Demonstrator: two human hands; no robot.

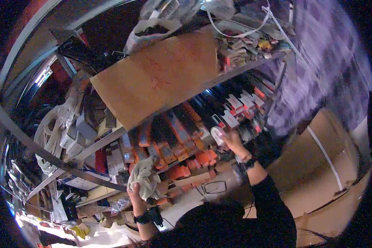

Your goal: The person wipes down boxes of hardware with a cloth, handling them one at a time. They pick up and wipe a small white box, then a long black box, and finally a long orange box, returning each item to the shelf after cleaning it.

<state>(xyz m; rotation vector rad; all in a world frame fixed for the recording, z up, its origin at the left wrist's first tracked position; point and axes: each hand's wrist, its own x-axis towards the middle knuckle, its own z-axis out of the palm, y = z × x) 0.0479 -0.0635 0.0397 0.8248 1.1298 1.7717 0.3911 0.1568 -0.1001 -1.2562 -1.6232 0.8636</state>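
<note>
Currently, left hand (135,198) clutches bunched pale cloth (144,177); well apart, right hand (234,145) holds white object (217,135), long axis slanting toward palm, beside long boxes (179,130), below front edge of upper shelf (252,67).

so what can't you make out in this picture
All in the head view:
Left hand: some fingers hidden by the cloth
White item: what it is, blurred and partly covered by the right hand
Carton: red marks too blurred to read
Orange boxes: print too small
Clear bag: top cut off by the upper edge
</note>
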